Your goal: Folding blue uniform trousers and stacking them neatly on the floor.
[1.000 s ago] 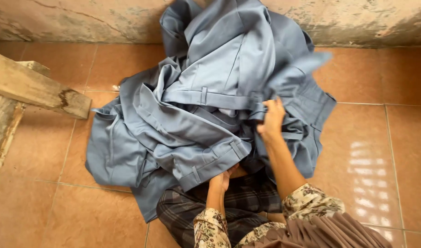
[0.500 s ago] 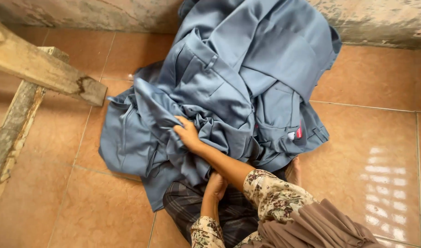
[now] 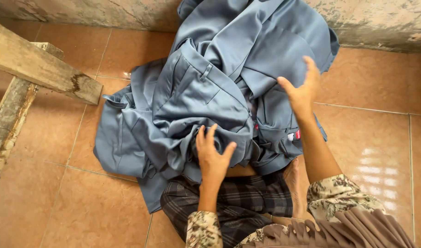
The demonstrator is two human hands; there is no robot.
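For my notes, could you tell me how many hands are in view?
2: the left hand rests on the blue-grey garments near the lap; the right hand hovers open above their right side.

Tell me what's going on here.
A person sits on a tiled floor with a heap of grey-blue clothes in front of them. The left hand presses on the near folds of the heap; the right hand is open, fingers spread, at its right side. A wooden frame stands at the left.

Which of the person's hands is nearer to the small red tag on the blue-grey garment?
Right. The right hand hovers open just above the small red tag, while the left hand rests on bunched cloth farther off to the tag's left.
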